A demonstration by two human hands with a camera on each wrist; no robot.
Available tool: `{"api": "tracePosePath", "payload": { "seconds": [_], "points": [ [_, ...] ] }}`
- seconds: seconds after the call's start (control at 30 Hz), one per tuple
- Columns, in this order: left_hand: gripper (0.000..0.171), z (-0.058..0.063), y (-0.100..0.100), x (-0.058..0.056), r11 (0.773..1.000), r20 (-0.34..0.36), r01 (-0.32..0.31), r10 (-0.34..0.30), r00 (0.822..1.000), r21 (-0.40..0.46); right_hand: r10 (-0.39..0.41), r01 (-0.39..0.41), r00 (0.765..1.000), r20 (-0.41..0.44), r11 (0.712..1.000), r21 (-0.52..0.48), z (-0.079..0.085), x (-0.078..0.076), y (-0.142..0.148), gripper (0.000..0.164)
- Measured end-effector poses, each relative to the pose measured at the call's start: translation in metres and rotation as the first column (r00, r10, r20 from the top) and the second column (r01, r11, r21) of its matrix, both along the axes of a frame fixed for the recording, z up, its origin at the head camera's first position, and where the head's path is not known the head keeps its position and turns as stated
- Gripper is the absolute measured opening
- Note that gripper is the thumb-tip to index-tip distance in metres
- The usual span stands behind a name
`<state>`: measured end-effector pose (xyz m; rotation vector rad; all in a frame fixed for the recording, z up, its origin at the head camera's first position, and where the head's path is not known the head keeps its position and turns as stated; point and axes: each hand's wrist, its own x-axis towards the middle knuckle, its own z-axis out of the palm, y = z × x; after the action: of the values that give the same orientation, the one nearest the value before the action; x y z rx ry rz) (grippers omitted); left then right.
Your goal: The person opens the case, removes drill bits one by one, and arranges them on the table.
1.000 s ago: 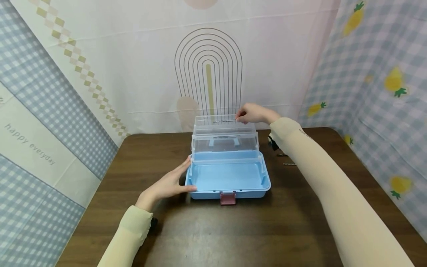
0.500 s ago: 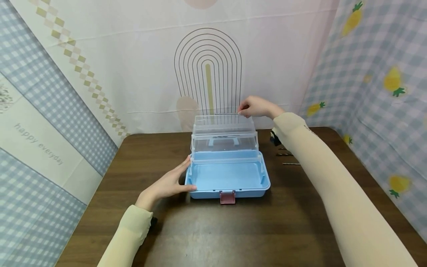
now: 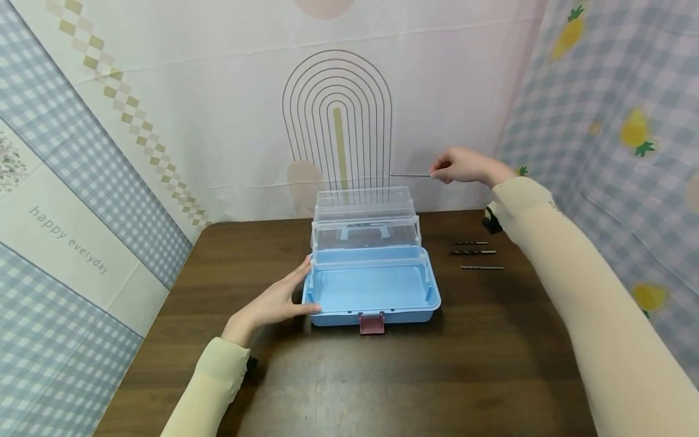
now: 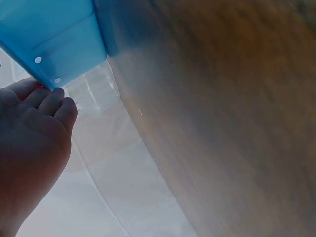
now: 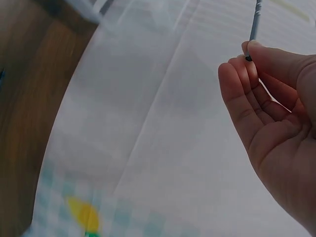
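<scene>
A blue storage box (image 3: 371, 288) stands on the table with its clear trays (image 3: 366, 212) raised behind it and its pink latch (image 3: 372, 324) hanging at the front. My left hand (image 3: 272, 302) rests along the box's left side, thumb on the front rim, fingers against the wall; the left wrist view shows the fingertips (image 4: 58, 98) at the blue wall. Beyond the box, to the upper right, my right hand (image 3: 464, 165) pinches one end of a thin drill bit (image 3: 411, 175) between thumb and fingers. It points left, in the air. The bit's spiral flutes show in the right wrist view.
Three drill bits (image 3: 472, 252) lie side by side on the brown wooden table (image 3: 382, 382), right of the box. A dark slim piece (image 3: 363, 224) shows through the clear trays. A white cloth (image 3: 240, 121) with printed arches hangs behind, checked cloth on both sides.
My right hand has lifted the drill bit up from the clear trays and carried it to the right. The drill bits on the table have come fully into view. My left hand stays put.
</scene>
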<state>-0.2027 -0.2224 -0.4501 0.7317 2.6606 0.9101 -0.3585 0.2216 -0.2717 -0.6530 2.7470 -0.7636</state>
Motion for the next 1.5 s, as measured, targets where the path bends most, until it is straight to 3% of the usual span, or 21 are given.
{"api": "tracePosePath", "payload": {
  "seconds": [0.43,0.83,0.97,1.27,1.5],
  "points": [
    [0.109,0.003,-0.005,-0.006,1.0,-0.008,0.002,-0.002,1.0,-0.017,-0.151,0.151,0.989,-0.004,0.985,0.089,0.034,0.018,0.093,0.043],
    [0.108,0.004,-0.007,-0.006,1.0,-0.01,0.0,0.0,1.0,-0.02,-0.233,0.23,0.972,0.01,0.966,0.114,0.052,0.037,0.141,0.054],
    [0.108,0.002,-0.008,-0.005,1.0,-0.007,0.0,0.0,1.0,-0.012,-0.244,0.242,0.97,0.004,0.966,0.096,0.048,0.041,0.149,0.054],
    [0.108,-0.004,-0.009,-0.003,1.0,0.004,-0.002,0.002,1.0,-0.011,-0.222,0.22,0.975,0.005,0.971,0.095,0.022,0.049,0.155,0.049],
    [0.108,-0.001,-0.009,-0.004,1.0,0.002,-0.001,0.002,1.0,-0.022,-0.21,0.207,0.977,0.026,0.974,0.091,0.017,0.059,0.154,0.049]
  ]
}}
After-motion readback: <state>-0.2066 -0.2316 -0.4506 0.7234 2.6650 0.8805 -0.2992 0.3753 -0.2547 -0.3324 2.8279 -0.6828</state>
